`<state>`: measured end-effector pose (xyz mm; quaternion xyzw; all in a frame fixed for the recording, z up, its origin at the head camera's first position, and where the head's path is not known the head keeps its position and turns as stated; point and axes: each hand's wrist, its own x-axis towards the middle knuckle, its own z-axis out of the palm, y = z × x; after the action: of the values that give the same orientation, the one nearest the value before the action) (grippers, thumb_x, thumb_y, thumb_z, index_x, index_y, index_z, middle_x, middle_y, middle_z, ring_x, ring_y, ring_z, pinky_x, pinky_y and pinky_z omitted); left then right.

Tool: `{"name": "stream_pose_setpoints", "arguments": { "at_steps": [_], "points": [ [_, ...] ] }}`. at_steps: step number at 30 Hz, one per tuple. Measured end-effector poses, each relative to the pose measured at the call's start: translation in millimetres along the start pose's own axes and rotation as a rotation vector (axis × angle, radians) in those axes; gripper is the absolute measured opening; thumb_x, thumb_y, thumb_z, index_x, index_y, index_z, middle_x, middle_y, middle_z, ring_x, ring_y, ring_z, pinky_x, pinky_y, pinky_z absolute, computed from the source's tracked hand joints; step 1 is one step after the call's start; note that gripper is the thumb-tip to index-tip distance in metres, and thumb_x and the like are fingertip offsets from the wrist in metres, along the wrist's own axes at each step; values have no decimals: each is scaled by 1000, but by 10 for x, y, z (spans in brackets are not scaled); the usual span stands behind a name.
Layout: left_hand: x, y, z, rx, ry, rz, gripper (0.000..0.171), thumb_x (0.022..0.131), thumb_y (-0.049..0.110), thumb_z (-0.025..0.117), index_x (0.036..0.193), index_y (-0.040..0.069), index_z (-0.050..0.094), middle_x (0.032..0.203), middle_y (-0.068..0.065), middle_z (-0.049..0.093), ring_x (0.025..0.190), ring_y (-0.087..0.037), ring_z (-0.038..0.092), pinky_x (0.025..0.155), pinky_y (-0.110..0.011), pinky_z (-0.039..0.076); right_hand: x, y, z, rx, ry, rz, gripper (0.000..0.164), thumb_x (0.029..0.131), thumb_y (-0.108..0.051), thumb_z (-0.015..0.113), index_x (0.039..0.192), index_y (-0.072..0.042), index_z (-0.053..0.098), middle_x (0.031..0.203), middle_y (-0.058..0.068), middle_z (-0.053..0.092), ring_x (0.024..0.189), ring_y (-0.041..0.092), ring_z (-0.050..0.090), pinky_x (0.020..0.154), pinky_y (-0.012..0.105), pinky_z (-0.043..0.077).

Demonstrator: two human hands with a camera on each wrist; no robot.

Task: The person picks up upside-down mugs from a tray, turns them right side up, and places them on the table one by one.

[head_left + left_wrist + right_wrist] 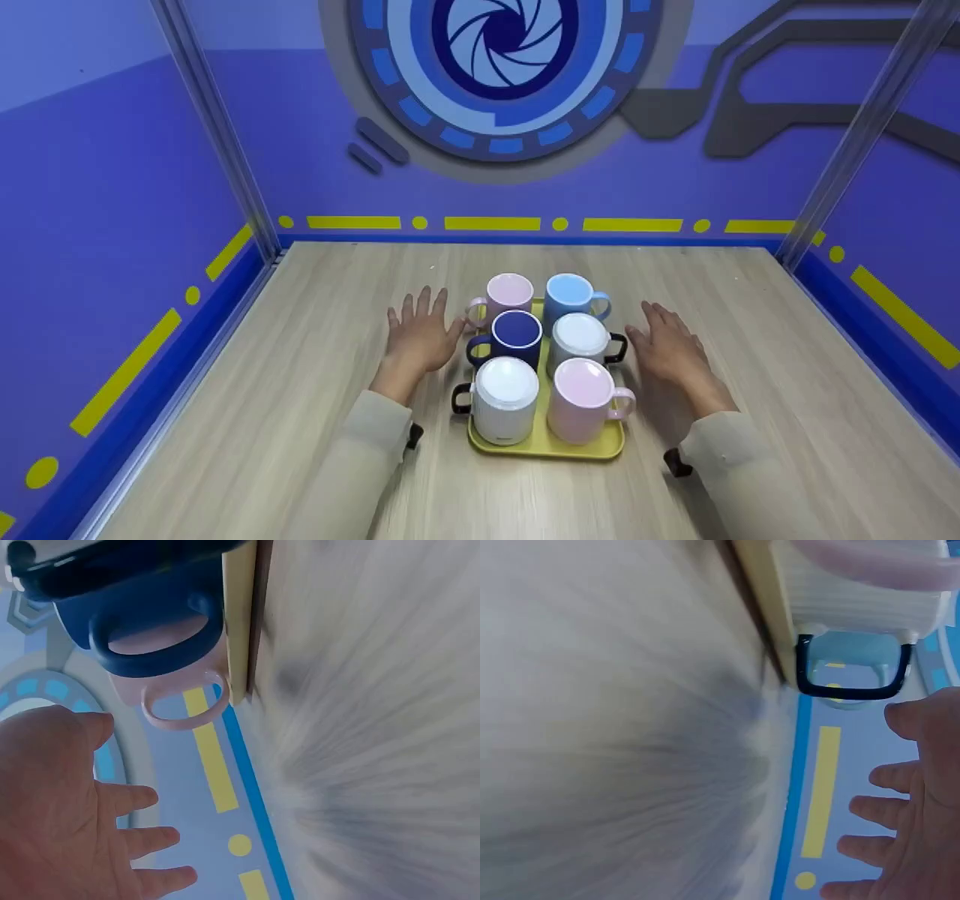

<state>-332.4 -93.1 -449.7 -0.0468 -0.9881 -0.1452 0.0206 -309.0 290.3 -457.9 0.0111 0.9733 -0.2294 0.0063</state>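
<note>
Several mugs stand in two columns on a yellow tray (541, 431). In the left column are a pink mug (510, 291), a dark blue mug (517, 334) and a white mug (505, 405) with a black handle. The right column has a light blue mug (568, 292), another white mug (580, 337) and a second pink mug (580, 409). Left of the tray, my left hand (420, 334) has its fingers spread, thumb near the rear pink mug's handle. My right hand (667, 349) is extended beside the middle white mug's black handle. Neither holds anything.
The tray lies on a wooden table (285, 420). Blue-purple panels (495, 195) with yellow markings enclose the back and sides. Metal posts (217, 127) rise at the rear corners. Mug handles jut outward past the tray's long sides.
</note>
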Motion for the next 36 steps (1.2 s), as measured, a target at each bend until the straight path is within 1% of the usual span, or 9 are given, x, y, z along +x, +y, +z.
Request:
{"name": "stream_pose_setpoints", "arguments": {
  "at_steps": [3,8,13,15,19,23,30,33,36],
  "points": [
    [-70,6,-21,-19,9,21,70,108,56,38,165,17,27,171,-16,24,158,-43,19,126,-68,12,-72,-38,-15,30,29,-23,67,110,-38,41,163,-1,21,168,30,18,155,52,15,123,72,13],
    [-238,32,-100,-53,13,70,69,107,56,40,163,16,32,168,-15,32,154,-43,31,124,-69,18,-219,-164,-60,90,63,-104,64,109,-37,49,158,0,34,163,30,32,151,51,28,121,69,26],
    [-442,76,-173,-96,26,122,65,108,53,43,159,14,39,162,-15,42,148,-41,42,121,-65,31,-394,-339,-71,157,78,-185,61,106,-36,58,153,0,43,156,28,44,146,50,39,118,68,33],
    [-514,88,-191,-113,34,146,62,108,51,44,157,14,42,159,-14,46,145,-40,46,118,-62,36,-473,-422,-63,181,74,-211,62,104,-36,62,153,-3,44,155,26,46,145,48,41,117,68,35],
    [-646,101,-208,-129,41,187,58,108,49,45,154,14,47,154,-13,52,140,-36,53,112,-59,45,-618,-587,-39,216,85,-303,61,100,-35,70,150,-6,50,153,22,51,143,44,47,114,66,40],
    [-768,92,-212,-143,36,222,53,108,45,47,151,15,51,148,-10,57,134,-33,58,107,-56,51,-743,-726,-25,228,94,-388,60,98,-38,72,147,-9,54,152,19,53,141,42,50,112,64,44],
    [-958,27,-206,-191,-17,290,43,107,31,53,146,13,55,138,-9,64,128,-32,62,102,-55,53,-881,-925,56,162,70,-540,67,92,-45,77,145,-10,57,145,10,60,135,34,57,109,58,49],
    [-1000,10,-187,-203,-64,314,41,107,29,53,145,14,56,135,-9,65,121,-29,66,97,-53,55,-913,-1009,89,143,54,-565,71,88,-48,80,145,-12,57,145,8,60,135,32,57,110,58,49],
    [-1026,0,-163,-200,-111,339,40,107,28,55,144,14,57,133,-7,66,110,-22,67,91,-49,56,-926,-1102,133,120,29,-576,75,85,-50,82,146,-14,56,146,7,60,136,32,56,110,60,47]
  ]
}}
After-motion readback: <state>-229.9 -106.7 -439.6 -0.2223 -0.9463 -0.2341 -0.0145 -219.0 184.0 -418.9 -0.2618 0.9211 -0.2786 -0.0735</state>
